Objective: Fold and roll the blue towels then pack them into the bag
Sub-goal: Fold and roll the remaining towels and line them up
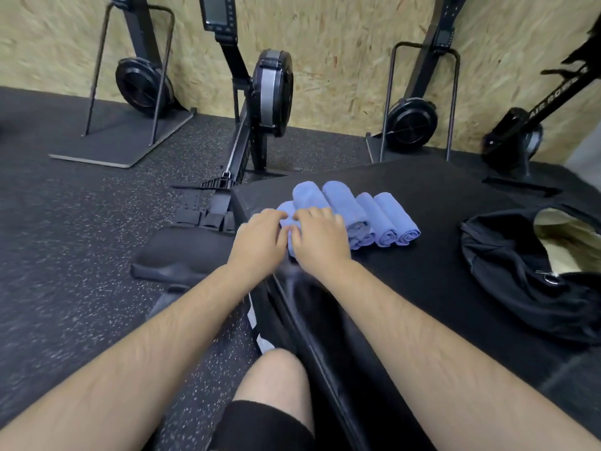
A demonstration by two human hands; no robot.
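Note:
Several rolled blue towels (364, 216) lie side by side on a black padded box (432, 255). At the left end of the row, another blue towel (289, 219) lies under both hands. My left hand (260, 239) and my right hand (320, 239) sit side by side on top of it, fingers curled over it. Most of that towel is hidden by the hands. A black bag (520, 275) with a pale lining lies open on the box at the right, apart from the towels.
Black rowing machines (260, 102) stand along the chipboard wall behind the box. A rower seat (175, 255) and rail lie left of the box on the speckled rubber floor. My bare knee (276, 375) is at the bottom centre.

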